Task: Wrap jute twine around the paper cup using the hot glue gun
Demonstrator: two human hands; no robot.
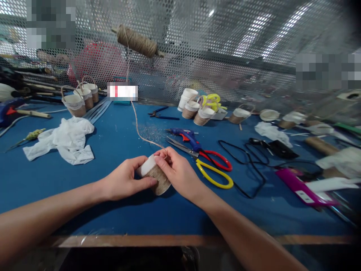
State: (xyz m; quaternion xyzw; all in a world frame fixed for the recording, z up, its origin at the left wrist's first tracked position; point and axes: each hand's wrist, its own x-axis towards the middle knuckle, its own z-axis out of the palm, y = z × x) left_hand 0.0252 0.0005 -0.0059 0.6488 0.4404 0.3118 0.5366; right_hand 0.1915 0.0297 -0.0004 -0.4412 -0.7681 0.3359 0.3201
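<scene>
The twine-wrapped cup [158, 177], white along one end and brown below, is tilted between the person's two hands, above the near part of the blue tabletop [118, 222]; whether it touches the surface cannot be told. The left hand [122, 180] is clamped on the cup's left side, its thumb across the brown wrapping and its fingers partly hidden behind the white band. The right hand [178, 169] has thumb and fingers drawn in on the cup's upper right edge, where a thin strand of twine [137, 126] reaches the fingertips. That strand leads up from the twine spool [137, 41], mounted beyond the cup against the perforated metal screen [180, 49].

Just beyond the cup to the right lie large scissors [214, 169] with one red and one yellow handle loop, and beside them a blue glue gun [186, 136]. Farther beyond the cup are blue-handled pliers [163, 113] and, to their right, a group of small cups [191, 109] near yellow-handled scissors [211, 101]. Left of the cup is crumpled white material [66, 139], with three handled cups [75, 105] behind it. A magenta object [301, 186] lies well to the cup's right.
</scene>
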